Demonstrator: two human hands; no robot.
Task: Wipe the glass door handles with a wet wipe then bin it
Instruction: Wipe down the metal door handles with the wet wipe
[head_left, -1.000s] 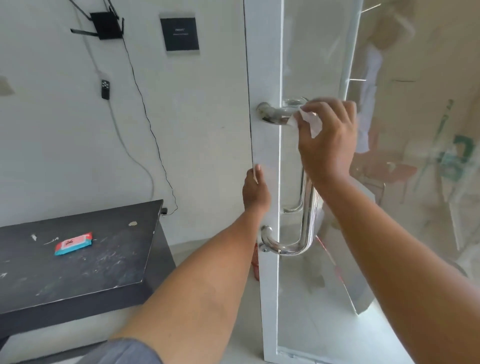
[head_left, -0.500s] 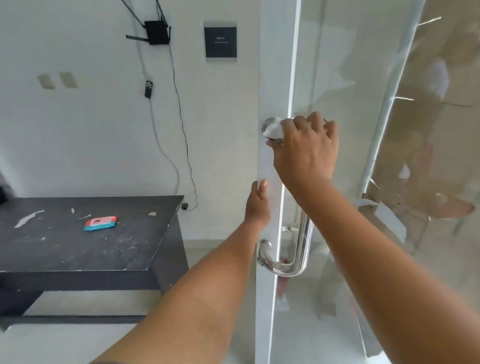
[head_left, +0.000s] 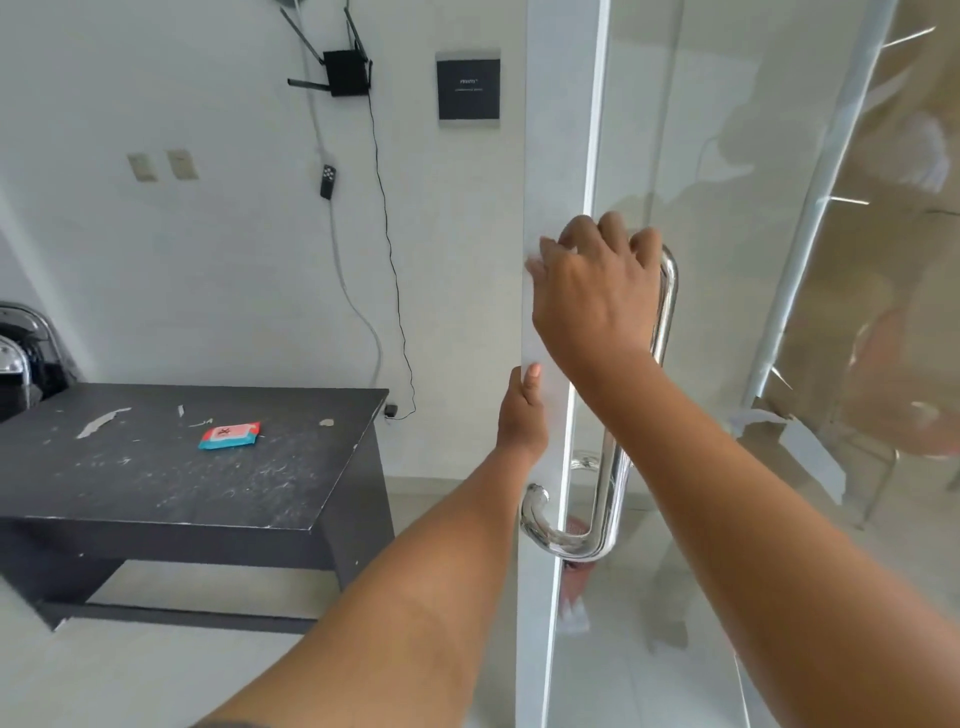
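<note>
The glass door (head_left: 701, 156) stands edge-on in front of me, with a chrome pull handle (head_left: 608, 499) on its near side. My right hand (head_left: 597, 291) curls over the handle's top end, where it meets the frosted door edge. A white wet wipe (head_left: 534, 266) shows only as a sliver under the fingers at the left. My left hand (head_left: 522, 415) grips the door's edge just below, thumb on the near face. A second handle behind the glass is partly visible.
A scuffed black table (head_left: 156, 467) stands at the left with a red and teal wet wipe pack (head_left: 229, 435) on it. A router, a remote and cables hang on the white wall. A dark chair is at the far left.
My right hand has slid the wipe from the handle's bar to its top mount at the door edge. The view has shifted left. My left hand keeps its hold on the door edge.
</note>
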